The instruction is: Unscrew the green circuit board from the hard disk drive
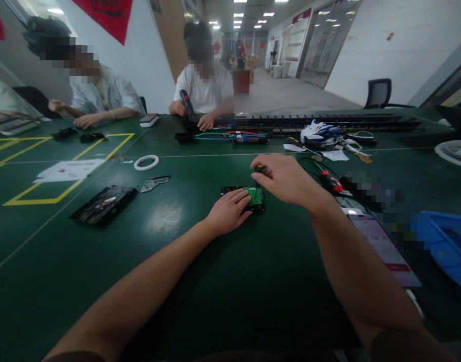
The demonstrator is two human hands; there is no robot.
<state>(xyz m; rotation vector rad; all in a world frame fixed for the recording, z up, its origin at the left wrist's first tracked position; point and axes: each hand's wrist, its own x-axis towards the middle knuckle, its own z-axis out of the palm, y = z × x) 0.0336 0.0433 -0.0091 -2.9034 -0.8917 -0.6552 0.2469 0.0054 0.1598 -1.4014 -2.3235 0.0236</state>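
A black hard drive [229, 190] with a green circuit board [257, 197] lies on the table in front of me. My left hand [230, 211] rests across it, fingers stretched flat on top and the thumb by the near edge. Above the drive's right part, my right hand [279, 176] is closed around a screwdriver [261, 169] with a yellow and dark handle. Its shaft points down at the green board; the tip is too small to make out.
Left are a black drive casing [104, 205], a loose circuit board [155, 183] and a white tape roll [146, 162]. To the right lie a red screwdriver [331, 181], a phone [383, 249] and a blue bin [447, 246]. Gloves [318, 131] lie behind. Co-workers sit opposite.
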